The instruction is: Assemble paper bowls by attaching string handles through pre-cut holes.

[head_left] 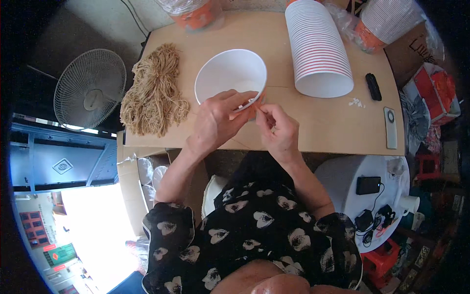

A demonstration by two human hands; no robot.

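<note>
And here we are at the tan table [323,127]: from my remote seat I've got both bare hands working on one white tub [227,71], near the front edge, just left of the middle. The tub is tilted, its mouth showing me the white inside, and a strip of orange outer wall peeks out by the fingers.

Left hand [215,117] now: it's clamped on the near rim, fingers reaching over the edge. Right hand [281,130]: thumb and forefinger are together at the tub's outer right side; I can't tell whether anything thin sits between the tips.

Over on the left, a loose heap of tan cord [154,93] lies beside the tub. To the right, a long nested stack of white tubs [320,49] lies on its side, with white scraps [356,103] near its open end.
</note>
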